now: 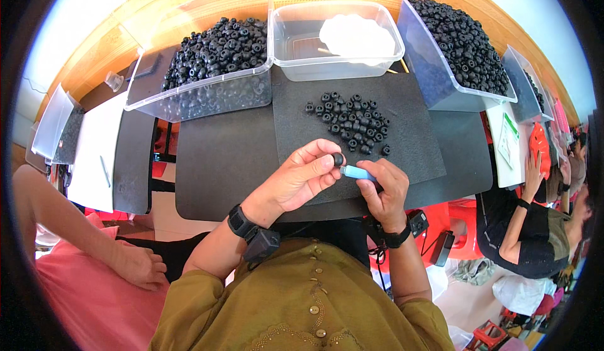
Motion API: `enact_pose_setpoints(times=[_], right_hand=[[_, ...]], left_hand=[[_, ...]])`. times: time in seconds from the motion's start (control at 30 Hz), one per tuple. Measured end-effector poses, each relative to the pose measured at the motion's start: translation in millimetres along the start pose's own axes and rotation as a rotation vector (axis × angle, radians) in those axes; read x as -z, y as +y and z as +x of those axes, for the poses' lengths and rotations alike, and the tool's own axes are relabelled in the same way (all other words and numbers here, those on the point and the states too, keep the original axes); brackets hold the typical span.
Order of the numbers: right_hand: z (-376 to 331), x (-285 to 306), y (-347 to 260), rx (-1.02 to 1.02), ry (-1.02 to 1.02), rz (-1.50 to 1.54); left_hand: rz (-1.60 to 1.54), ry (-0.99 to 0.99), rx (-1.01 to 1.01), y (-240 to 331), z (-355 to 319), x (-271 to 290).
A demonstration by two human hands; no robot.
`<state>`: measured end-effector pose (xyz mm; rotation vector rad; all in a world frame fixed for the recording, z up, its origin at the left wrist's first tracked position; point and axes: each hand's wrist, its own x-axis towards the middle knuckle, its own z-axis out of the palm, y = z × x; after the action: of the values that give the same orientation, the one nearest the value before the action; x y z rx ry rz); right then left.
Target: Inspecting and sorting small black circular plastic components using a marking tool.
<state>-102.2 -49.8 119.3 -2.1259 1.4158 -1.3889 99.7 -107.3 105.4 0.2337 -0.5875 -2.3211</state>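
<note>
My left hand (pixel 294 176) pinches a small round black piece (pixel 338 159) with a hole, like a large bead, between thumb and fingertips. The fingers of my right hand (pixel 386 192) are closed around a tool with a light blue handle (pixel 358 173). Its front end meets the black piece or lies right beside it; the tip is too small to make out. Just beyond both hands, a loose pile of similar black pieces (pixel 357 123) lies on a dark mat (pixel 412 152), with one piece (pixel 385 151) a little apart at the near right.
Along the far edge stand a clear bin (pixel 207 102) heaped with black pieces, a clear tub (pixel 296 67) holding something white, and another full bin (pixel 434 80). A person in pink (pixel 94 282) sits close at left; others (pixel 522 231) are at right. Red stools (pixel 462 225) stand below.
</note>
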Motion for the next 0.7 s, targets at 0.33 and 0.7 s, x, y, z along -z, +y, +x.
enact_pose_setpoints(times=[0.33,0.7], right_hand=[[-0.4,-1.7,-1.5,-0.012,-0.001,-0.022],[0.8,-3.2,-0.5,-0.002,0.042,-0.009]], left_hand=[[-0.102,0.061,0.047,-1.5,-1.1,0.8],[-0.100,0.064,0.066,-1.7,-1.8,-1.7]])
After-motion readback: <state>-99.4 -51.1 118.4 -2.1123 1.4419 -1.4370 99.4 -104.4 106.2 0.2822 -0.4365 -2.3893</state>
